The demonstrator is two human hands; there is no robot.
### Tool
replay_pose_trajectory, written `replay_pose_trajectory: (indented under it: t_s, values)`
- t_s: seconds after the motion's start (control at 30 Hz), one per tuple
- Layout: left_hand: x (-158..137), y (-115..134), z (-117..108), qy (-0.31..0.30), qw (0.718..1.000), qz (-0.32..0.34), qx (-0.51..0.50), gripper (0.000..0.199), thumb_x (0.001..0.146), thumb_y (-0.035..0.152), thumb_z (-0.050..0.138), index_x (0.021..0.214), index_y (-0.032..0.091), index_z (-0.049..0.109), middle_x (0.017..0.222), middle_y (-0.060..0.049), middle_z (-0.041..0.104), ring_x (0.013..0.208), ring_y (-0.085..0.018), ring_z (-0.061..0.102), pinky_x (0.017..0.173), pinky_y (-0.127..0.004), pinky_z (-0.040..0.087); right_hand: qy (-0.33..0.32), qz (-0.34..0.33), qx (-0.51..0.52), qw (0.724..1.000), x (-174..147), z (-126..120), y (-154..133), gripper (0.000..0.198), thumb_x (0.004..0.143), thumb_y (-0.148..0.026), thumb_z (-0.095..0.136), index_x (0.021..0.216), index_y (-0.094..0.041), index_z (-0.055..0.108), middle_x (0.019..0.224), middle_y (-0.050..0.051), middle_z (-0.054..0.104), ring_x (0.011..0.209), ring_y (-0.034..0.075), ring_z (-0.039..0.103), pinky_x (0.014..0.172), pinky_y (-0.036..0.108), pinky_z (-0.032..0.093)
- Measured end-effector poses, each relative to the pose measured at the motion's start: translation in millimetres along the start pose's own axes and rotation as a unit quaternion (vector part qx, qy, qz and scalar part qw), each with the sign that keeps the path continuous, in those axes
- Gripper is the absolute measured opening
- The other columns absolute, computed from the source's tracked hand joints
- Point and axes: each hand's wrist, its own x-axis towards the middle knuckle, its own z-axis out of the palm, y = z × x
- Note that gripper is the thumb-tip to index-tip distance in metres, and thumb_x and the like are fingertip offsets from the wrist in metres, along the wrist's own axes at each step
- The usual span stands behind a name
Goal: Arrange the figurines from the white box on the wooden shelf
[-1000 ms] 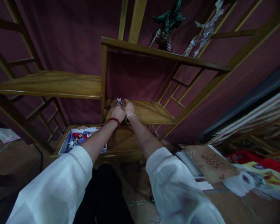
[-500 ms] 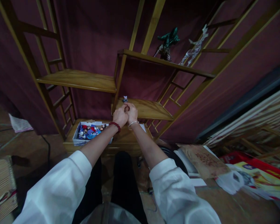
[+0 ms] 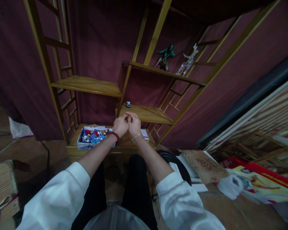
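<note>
My left hand (image 3: pixel 121 125), with a dark red bead bracelet at the wrist, is closed and meets my right hand (image 3: pixel 134 124) at the fingertips. A thin silver bangle circles my right wrist, and that hand's fingers are curled too. Whatever lies between the fingers is hidden or too small to name. Just beyond the hands, a small figurine (image 3: pixel 128 104) stands upright on the low right shelf (image 3: pixel 150 114), apart from the fingers. Below and left of my left hand, an open box (image 3: pixel 86 146) holds several colourful little figures (image 3: pixel 95 135).
A dark green statuette (image 3: pixel 165 57) and a clear deer figure (image 3: pixel 187 60) stand on the upper right shelf. The left shelf (image 3: pixel 86 85) sits beside a wooden upright. A white card (image 3: pixel 144 134) lies on the cabinet top. Cardboard (image 3: pixel 204 166) and a plastic bag (image 3: pixel 230 186) are on the floor at right.
Both hands have drawn back slightly from the small figurine, still together at the fingertips. The camera view has shifted, showing more of the upper shelving.
</note>
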Motion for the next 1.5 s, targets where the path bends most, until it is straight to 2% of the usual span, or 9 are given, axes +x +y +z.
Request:
replay_pose_trajectory:
  t_s: [0.27, 0.53, 0.67, 0.83, 0.97, 1.27, 1.5]
  values:
    - [-7.9, -7.2, -7.0, 0.003, 1.000, -0.009, 0.002, 0.031, 0.077, 0.015, 0.040, 0.099, 0.023, 0.060, 0.097, -0.002, 0.065, 0.086, -0.015, 0.058, 0.075, -0.022, 0.042, -0.021, 0.009, -0.014, 1.000, -6.6, 1.4, -16.2, 0.034, 0.075, -0.010, 0.034, 0.094, -0.017, 0.061, 0.098, 0.005, 0.059, 0.092, 0.013, 0.053, 0.086, 0.025, 0.040]
    - [-12.5, -30.3, -5.1, 0.000, 1.000, -0.030, 0.005, 0.029, 0.075, 0.014, 0.041, 0.094, 0.022, 0.062, 0.091, -0.001, 0.066, 0.082, -0.014, 0.059, 0.075, -0.022, 0.042, -0.054, 0.008, -0.011, 0.998, -23.8, 17.7, -15.0, 0.034, 0.076, -0.011, 0.034, 0.097, -0.016, 0.061, 0.098, 0.005, 0.060, 0.093, 0.014, 0.052, 0.086, 0.025, 0.039]
    - [-18.5, -46.5, 0.5, -0.021, 0.998, -0.049, 0.023, 0.027, 0.075, 0.015, 0.041, 0.091, 0.020, 0.063, 0.090, -0.003, 0.066, 0.082, -0.015, 0.059, 0.075, -0.022, 0.043, -0.093, 0.022, -0.028, 0.995, -38.8, 31.8, -5.1, 0.033, 0.077, -0.012, 0.036, 0.097, -0.016, 0.061, 0.098, 0.006, 0.061, 0.091, 0.015, 0.052, 0.084, 0.026, 0.039]
    - [-27.8, -70.9, 9.9, -0.081, 0.988, -0.103, 0.081, 0.027, 0.076, 0.015, 0.040, 0.086, 0.019, 0.064, 0.089, -0.004, 0.066, 0.085, -0.015, 0.059, 0.078, -0.024, 0.042, -0.137, 0.044, -0.032, 0.989, -60.3, 53.1, 6.8, 0.029, 0.083, -0.020, 0.037, 0.095, -0.017, 0.063, 0.094, 0.007, 0.062, 0.087, 0.016, 0.054, 0.080, 0.026, 0.041]
    - [-33.1, -93.8, 17.7, -0.122, 0.976, -0.136, 0.117, 0.030, 0.077, 0.011, 0.038, 0.094, 0.018, 0.062, 0.094, -0.007, 0.065, 0.090, -0.016, 0.058, 0.078, -0.023, 0.042, -0.194, 0.082, -0.043, 0.977, -74.1, 70.4, 12.7, 0.027, 0.082, -0.020, 0.040, 0.095, -0.020, 0.063, 0.093, 0.005, 0.063, 0.087, 0.015, 0.056, 0.078, 0.024, 0.042]
    - [-38.8, -145.4, 25.6, -0.182, 0.950, -0.154, 0.202, 0.033, 0.076, 0.012, 0.036, 0.100, 0.014, 0.059, 0.097, -0.011, 0.064, 0.093, -0.020, 0.058, 0.078, -0.025, 0.042, -0.303, 0.130, -0.080, 0.941, -86.7, 108.1, 23.2, 0.027, 0.080, -0.018, 0.043, 0.096, -0.025, 0.064, 0.097, 0.002, 0.064, 0.088, 0.014, 0.059, 0.076, 0.019, 0.042]
    - [-35.2, -164.4, 29.1, -0.209, 0.939, -0.151, 0.228, 0.030, 0.078, 0.013, 0.035, 0.090, 0.010, 0.062, 0.093, -0.014, 0.065, 0.091, -0.019, 0.059, 0.085, -0.027, 0.038, -0.338, 0.147, -0.103, 0.924, -83.9, 137.4, 37.5, 0.028, 0.080, -0.016, 0.042, 0.096, -0.024, 0.063, 0.098, 0.001, 0.065, 0.092, 0.012, 0.058, 0.081, 0.019, 0.040]
